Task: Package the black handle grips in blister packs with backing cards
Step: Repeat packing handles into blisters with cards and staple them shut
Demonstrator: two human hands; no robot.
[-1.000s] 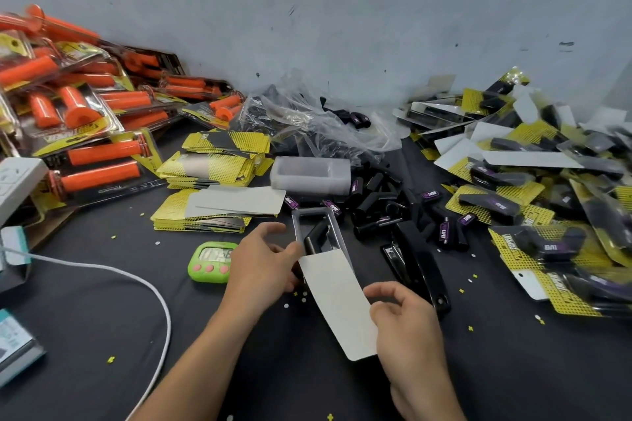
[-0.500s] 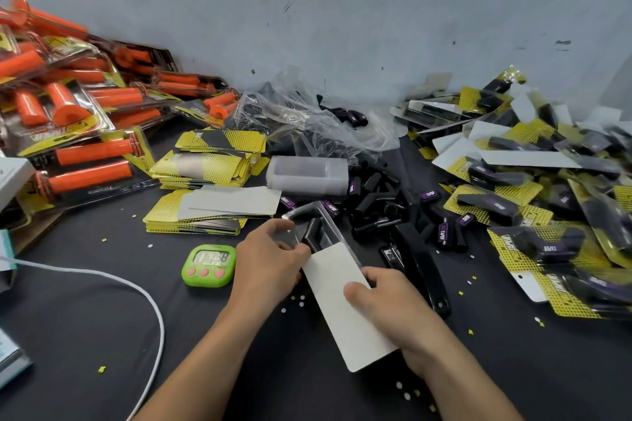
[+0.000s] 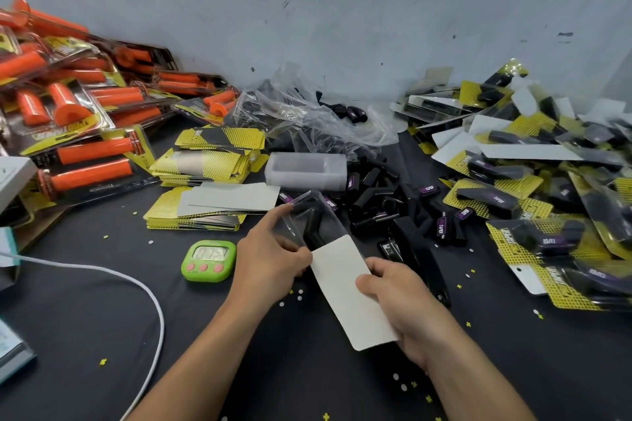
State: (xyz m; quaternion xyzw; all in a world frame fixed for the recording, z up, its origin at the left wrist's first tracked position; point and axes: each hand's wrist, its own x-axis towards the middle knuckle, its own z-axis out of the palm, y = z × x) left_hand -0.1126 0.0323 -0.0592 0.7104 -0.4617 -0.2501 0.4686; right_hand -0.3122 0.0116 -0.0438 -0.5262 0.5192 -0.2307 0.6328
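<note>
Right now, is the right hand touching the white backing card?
Touching. The head view shows the right hand pinching the backing card, thumb on its white face.

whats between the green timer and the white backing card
The left hand, gripping the clear blister pack; the head view shows it.

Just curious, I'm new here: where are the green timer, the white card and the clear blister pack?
green timer (image 3: 209,253), head view, on its screen.
white card (image 3: 342,287), head view, on its blank middle.
clear blister pack (image 3: 301,207), head view, on its upper end.
</note>
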